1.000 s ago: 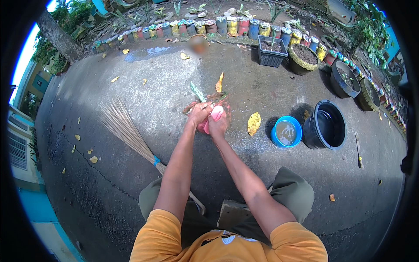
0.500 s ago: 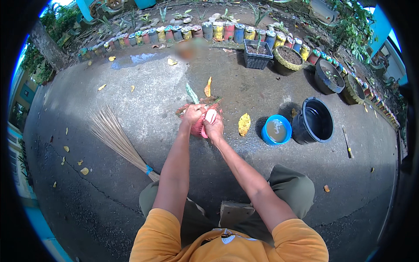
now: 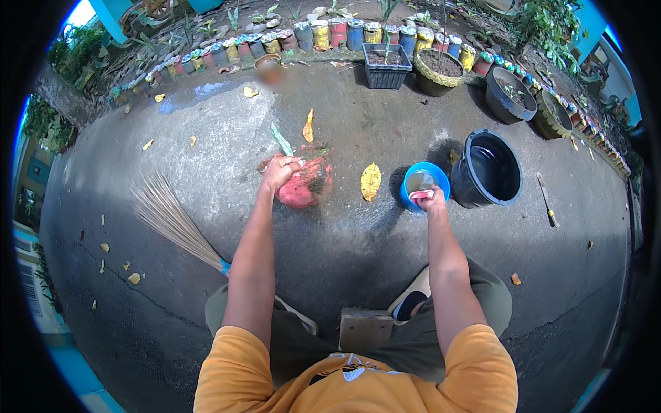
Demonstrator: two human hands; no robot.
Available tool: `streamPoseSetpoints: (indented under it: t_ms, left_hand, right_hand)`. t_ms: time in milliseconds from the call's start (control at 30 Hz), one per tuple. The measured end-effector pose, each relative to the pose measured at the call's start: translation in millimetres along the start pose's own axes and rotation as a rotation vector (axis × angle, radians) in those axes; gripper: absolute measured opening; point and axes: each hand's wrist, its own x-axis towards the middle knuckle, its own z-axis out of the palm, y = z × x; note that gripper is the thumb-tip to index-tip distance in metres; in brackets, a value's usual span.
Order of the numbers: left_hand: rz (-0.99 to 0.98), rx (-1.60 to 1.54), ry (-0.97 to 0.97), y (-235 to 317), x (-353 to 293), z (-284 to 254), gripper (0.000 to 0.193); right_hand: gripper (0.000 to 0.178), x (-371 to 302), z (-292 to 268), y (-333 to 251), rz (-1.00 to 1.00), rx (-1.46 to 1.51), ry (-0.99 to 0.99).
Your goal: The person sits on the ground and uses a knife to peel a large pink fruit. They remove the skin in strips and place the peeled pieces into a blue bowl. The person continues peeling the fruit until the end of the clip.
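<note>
The pink-and-white block [image 3: 421, 195], gripped in the right hand [image 3: 433, 200], has been carried from the red rounded object [image 3: 297, 195] to the blue bucket [image 3: 441, 177] at one o'clock; the red rounded object, at eleven o'clock, is now held by the left hand [image 3: 281, 173] alone, fingers curled

The right hand [image 3: 432, 199] has left the rounded red object [image 3: 296, 196] and swung across to the round bright-blue plastic bucket [image 3: 447, 184], carrying the small pink-and-white piece [image 3: 421, 195] to its near rim. The left hand [image 3: 281, 172] is now alone at the red object, whose near side has come uncovered. More of the beige-and-dark right shoe [image 3: 417, 283] shows.
</note>
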Motion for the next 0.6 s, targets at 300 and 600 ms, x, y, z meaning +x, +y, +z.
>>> streamPoseSetpoints:
  t_ms: [300, 600]
  left_hand:
    - [-0.007, 0.014, 0.034, 6.9, 9.1, 1.9, 0.028]
    - [-0.112, 0.224, 0.137, 15.6, 22.2, 0.1, 0.040]
  right_hand:
    - [0.036, 20.2, -1.7, 4.0, -0.078, -0.119, -0.054]
    - [0.026, -110.8, 104.0, 102.9, -0.930, -1.033, -0.836]
